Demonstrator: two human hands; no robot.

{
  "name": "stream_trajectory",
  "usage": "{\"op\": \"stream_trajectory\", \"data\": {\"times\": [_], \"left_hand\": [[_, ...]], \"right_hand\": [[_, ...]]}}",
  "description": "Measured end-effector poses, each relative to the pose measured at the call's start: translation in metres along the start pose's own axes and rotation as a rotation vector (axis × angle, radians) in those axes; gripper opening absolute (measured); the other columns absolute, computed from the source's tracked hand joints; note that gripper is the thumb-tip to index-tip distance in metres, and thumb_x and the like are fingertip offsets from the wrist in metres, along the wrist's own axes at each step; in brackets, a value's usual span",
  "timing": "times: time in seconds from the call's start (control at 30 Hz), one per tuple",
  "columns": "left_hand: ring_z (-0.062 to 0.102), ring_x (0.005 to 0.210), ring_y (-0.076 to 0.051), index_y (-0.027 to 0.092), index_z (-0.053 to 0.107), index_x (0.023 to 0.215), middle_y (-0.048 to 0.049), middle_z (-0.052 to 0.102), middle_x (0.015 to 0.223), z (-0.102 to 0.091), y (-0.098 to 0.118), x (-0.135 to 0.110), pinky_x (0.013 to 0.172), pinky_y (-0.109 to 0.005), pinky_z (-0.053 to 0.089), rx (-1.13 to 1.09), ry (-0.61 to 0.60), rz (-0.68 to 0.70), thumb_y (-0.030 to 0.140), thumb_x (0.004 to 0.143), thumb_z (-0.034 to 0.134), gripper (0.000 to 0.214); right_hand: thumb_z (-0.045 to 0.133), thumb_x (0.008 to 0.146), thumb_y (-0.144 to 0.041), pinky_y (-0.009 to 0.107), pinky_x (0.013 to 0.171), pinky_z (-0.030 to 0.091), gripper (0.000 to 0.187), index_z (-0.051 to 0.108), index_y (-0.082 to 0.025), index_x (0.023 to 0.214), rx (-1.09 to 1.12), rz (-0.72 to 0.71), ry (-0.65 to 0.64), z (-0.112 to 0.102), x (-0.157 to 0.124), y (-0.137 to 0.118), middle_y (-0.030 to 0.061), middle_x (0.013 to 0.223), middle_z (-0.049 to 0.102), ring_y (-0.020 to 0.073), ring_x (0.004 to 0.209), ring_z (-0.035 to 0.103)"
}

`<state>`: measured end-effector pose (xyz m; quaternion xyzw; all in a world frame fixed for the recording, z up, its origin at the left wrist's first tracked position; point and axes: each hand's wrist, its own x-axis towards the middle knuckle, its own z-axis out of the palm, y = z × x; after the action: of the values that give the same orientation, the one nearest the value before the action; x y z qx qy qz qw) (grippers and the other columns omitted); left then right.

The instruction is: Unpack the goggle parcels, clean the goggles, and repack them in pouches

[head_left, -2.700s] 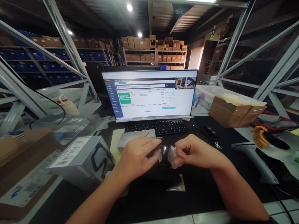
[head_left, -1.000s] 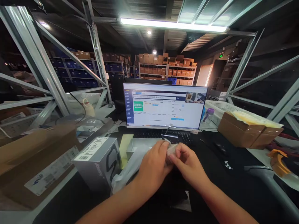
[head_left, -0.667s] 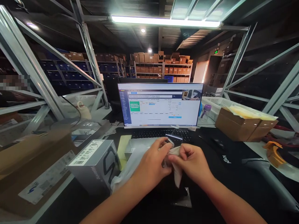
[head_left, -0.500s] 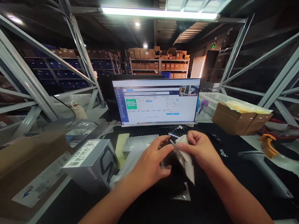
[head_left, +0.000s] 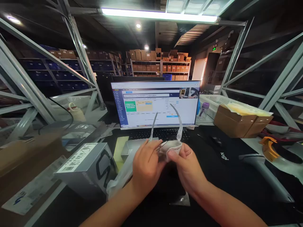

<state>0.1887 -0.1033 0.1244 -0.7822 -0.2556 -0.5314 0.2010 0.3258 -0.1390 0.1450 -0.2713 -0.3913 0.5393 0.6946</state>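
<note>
Between my hands is a pair of glasses, its two pale arms sticking up in front of the monitor. My left hand closes on the frame's left side, its fingers covering that part. A light cleaning cloth wraps the right side, pinched in my right hand. The lenses are mostly hidden. Left of my hands stand a grey printed box and an open grey box, with a white soft wrapper beside it.
A monitor and keyboard stand ahead. To the right are a mouse, a grey handheld scanner, an orange tape dispenser and cardboard boxes. A large carton is at left; a clear plastic bag lies below my hands.
The glasses' arms have come up into an upright position. My left hand has closed on the frame, and the cloth has gone from hanging down to wrapping the glasses' right side.
</note>
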Motion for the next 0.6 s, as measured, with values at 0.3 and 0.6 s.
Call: {"op": "stream_trajectory", "data": {"times": [0.3, 0.6], "left_hand": [[0.070, 0.100, -0.030, 0.009, 0.063, 0.095, -0.0188, 0.073, 0.105, 0.002, -0.010, 0.000, 0.101, -0.056, 0.053, 0.117, 0.002, 0.106, 0.010, 0.090, 0.065, 0.005], [0.071, 0.102, -0.028, 0.011, 0.065, 0.102, -0.0136, 0.075, 0.112, -0.006, 0.009, 0.001, 0.106, -0.054, 0.051, 0.047, -0.128, 0.125, 0.008, 0.090, 0.063, 0.012]], "right_hand": [[0.092, 0.056, -0.024, 0.024, 0.060, 0.038, 0.065, 0.027, -0.021, 0.057, 0.113, -0.011, 0.056, 0.003, 0.005, 0.019, -0.0054, 0.057, 0.050, 0.0099, 0.059, 0.042], [0.094, 0.056, -0.033, 0.030, 0.070, 0.050, 0.063, 0.032, -0.022, 0.055, 0.182, 0.142, 0.064, -0.012, 0.028, -0.025, 0.0014, 0.072, 0.065, 0.0175, 0.074, 0.060]]}}
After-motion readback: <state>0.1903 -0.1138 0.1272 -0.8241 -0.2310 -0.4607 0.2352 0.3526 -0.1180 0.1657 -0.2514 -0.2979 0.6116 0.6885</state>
